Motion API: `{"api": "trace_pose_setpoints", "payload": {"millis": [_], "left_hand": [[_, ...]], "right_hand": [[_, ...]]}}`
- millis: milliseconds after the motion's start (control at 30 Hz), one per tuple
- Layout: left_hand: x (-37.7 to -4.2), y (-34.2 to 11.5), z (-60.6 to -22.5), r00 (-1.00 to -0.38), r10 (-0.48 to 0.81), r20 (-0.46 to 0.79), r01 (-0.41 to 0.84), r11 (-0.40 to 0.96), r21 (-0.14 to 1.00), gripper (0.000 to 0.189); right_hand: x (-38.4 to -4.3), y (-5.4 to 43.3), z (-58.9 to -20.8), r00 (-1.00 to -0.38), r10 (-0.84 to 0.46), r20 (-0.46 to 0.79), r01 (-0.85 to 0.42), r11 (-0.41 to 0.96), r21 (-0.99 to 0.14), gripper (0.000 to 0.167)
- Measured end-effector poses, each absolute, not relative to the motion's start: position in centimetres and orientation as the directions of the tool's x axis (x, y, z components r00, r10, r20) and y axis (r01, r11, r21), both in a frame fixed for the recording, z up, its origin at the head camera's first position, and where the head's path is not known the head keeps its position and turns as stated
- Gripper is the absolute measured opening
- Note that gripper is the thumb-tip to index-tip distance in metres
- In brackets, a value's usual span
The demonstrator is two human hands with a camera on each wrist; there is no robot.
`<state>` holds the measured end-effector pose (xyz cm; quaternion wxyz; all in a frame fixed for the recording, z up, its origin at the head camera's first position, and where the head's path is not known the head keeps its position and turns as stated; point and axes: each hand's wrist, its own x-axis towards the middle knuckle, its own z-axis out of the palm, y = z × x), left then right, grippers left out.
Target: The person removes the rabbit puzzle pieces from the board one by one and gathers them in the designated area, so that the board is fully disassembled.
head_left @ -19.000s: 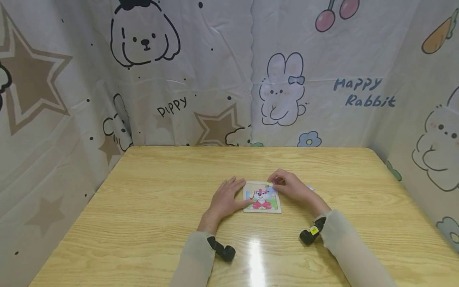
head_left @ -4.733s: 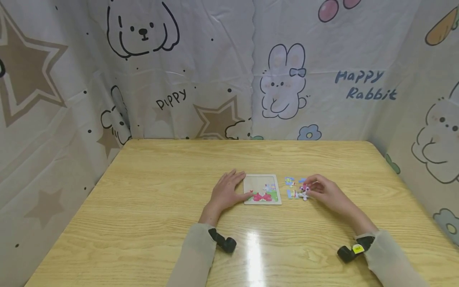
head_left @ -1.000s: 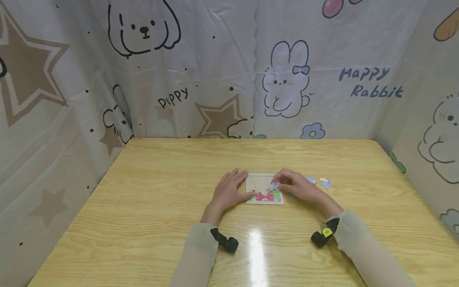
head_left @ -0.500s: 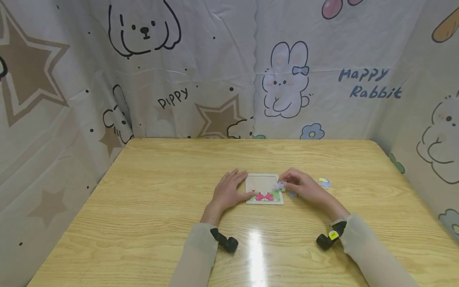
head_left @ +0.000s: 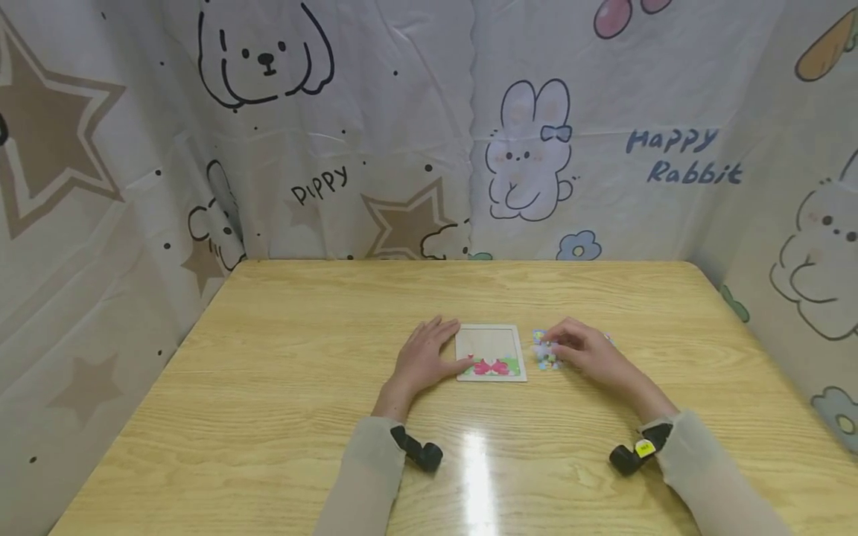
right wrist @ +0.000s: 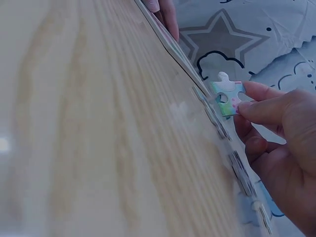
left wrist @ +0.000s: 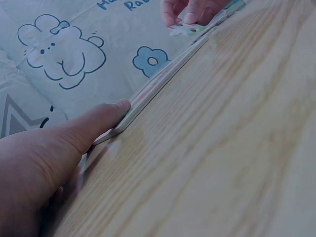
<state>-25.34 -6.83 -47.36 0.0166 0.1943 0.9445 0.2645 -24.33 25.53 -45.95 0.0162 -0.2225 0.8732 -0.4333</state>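
Note:
My left hand (head_left: 424, 362) lies at the left side of a square jigsaw tray (head_left: 488, 326), fingers extended, thumb resting over its lower left corner. Along the tray's bottom a green and red strip of puzzle picture shows; above it the pale backing is bare. Right of the tray, my right hand (head_left: 586, 351) pinches a jigsaw piece (right wrist: 227, 98) between thumb and index finger. That piece is white, blue and green with pink spots, tilted up in the right wrist view. Loose jigsaw pieces (head_left: 539, 336) lie beneath and beside this hand, partly hidden by it.
The wooden table (head_left: 302, 313) carries the tray and pieces near its middle. A patterned curtain (head_left: 402, 134) stands behind its far edge and along both sides. In the right wrist view several flat pieces (right wrist: 242, 173) lie in a row on the tabletop.
Nineteen seconds ago pieces filled most of the tray; now only the bottom strip remains. In the last second my right hand lifts a piece off the tray and carries it right. My left hand stays.

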Motion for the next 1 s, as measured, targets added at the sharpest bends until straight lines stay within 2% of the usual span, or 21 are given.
{"api": "trace_pose_setpoints", "payload": {"millis": [167,1000], "left_hand": [[-25.4,-6.8,-47.4,-0.926,0.373,0.063,0.351,0.787,0.507,0.08],[-25.4,-6.8,-47.5,-0.927,0.368,0.068,0.349,0.784,0.514,0.08]], "right_hand": [[-23.8,26.7,-46.1,-0.918,-0.365,0.156,-0.344,0.534,-0.773,0.017],[-21.5,32.3,-46.3,-0.929,-0.278,0.242,-0.366,0.615,-0.698,0.019]]}}
